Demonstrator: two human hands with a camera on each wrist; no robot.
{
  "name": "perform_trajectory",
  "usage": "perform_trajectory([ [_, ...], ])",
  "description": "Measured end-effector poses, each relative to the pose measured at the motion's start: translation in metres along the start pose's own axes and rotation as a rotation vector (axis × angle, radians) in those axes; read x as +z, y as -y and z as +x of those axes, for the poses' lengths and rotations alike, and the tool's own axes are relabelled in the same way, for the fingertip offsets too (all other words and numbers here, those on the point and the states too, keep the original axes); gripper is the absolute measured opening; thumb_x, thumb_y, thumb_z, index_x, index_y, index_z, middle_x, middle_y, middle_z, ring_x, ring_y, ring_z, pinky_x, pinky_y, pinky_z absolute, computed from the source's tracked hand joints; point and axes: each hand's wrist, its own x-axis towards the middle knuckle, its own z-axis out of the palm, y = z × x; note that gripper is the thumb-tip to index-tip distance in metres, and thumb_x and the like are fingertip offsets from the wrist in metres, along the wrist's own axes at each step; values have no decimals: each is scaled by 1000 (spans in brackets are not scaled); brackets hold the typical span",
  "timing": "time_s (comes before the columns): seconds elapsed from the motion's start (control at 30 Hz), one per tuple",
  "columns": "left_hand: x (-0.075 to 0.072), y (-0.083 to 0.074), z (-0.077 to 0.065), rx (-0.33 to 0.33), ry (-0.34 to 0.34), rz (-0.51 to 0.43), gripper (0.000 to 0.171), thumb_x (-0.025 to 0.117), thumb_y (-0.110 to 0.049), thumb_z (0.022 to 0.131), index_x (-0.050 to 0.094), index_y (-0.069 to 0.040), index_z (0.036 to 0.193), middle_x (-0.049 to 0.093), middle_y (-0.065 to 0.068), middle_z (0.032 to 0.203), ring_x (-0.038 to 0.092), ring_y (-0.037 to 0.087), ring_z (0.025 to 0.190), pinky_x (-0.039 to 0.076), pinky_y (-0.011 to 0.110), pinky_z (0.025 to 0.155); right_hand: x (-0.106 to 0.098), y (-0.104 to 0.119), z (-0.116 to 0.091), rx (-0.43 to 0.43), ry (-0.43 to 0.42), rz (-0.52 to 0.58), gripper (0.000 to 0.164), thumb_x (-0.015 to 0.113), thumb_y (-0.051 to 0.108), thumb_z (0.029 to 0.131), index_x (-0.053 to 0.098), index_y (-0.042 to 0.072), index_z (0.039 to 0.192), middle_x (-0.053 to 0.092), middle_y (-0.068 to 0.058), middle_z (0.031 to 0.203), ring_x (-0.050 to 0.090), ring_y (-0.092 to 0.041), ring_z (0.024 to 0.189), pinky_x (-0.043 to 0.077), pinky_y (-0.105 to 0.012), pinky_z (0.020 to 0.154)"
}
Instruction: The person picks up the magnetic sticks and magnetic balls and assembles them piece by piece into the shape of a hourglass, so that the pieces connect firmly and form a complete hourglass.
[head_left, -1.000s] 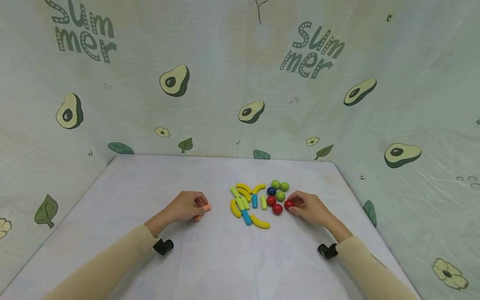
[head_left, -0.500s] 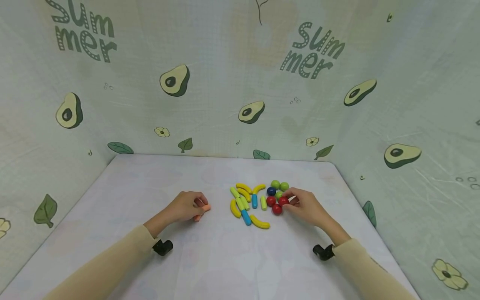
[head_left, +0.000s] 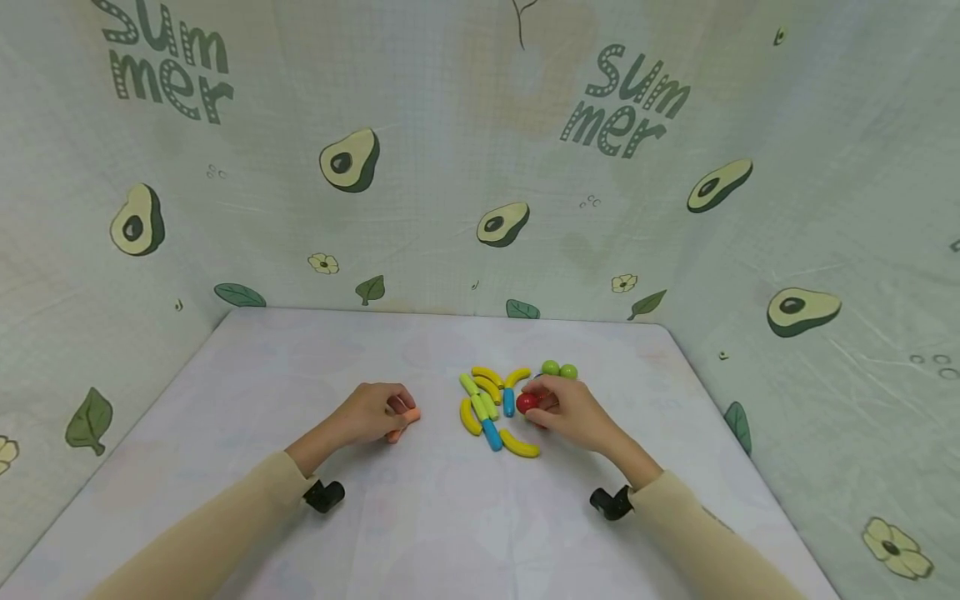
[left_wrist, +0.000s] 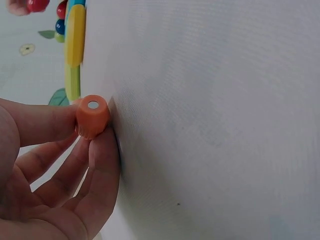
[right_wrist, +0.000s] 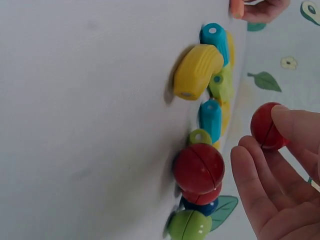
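Observation:
My left hand (head_left: 375,412) pinches an orange ribbed piece (left_wrist: 93,117) between thumb and fingers, close over the table at left of centre. A silver dot marks its end. My right hand (head_left: 573,412) holds a shiny red ball (right_wrist: 263,125) by thumb and fingertips, raised off the table. Below it in the right wrist view sit two more red balls (right_wrist: 199,169), a dark blue ball (right_wrist: 204,206) and a green ball (right_wrist: 190,228). In the head view the right hand hides most of these.
Several yellow curved pieces (head_left: 519,444), light green sticks (head_left: 480,407) and blue sticks (head_left: 492,435) lie clustered between the hands on the white table (head_left: 300,358). Two green balls (head_left: 551,367) sit behind the right hand. A patterned cloth (head_left: 420,108) rises behind the table.
My right hand has lifted the red ball and carried it left, over the other balls toward the blue and yellow pieces. The left hand has stayed in place with the orange piece.

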Motion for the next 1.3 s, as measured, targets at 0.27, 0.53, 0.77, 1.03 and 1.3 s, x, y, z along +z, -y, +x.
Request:
perform_trajectory([
  [0.27,1,2,1,7,-3,4,16,77,-13,96,73,-15,111,72,-2,100,65,10,74,54,32,74,12,18,8,-34,21,32,30,80,12,96,72,10,125,73,-2,116,71,-17,94,61,-25,79],
  [0.53,1,3,1,17,-1,-15,17,77,-11,95,73,-14,111,72,-1,98,66,11,72,54,32,74,30,34,19,-20,30,62,27,78,15,98,72,13,124,74,-2,116,72,-17,94,62,-27,80],
  [0.77,0,5,1,32,-5,0,16,76,-11,95,73,-15,111,72,-2,99,66,9,76,54,32,76,47,45,26,-44,49,97,29,79,16,98,72,12,125,74,-2,119,74,-18,96,61,-28,84],
  [1.03,-1,4,0,31,-6,1,16,77,-11,95,73,-15,109,73,-2,100,67,10,80,55,33,78,68,57,33,-49,79,160,30,79,17,97,71,13,126,74,1,117,73,-17,97,60,-26,82],
  [1.3,-1,7,0,35,-14,-6,15,77,-13,96,73,-16,110,73,-2,102,68,9,83,56,34,79,84,62,37,-19,107,162,28,79,17,98,71,15,124,75,1,114,73,-17,96,61,-25,81],
])
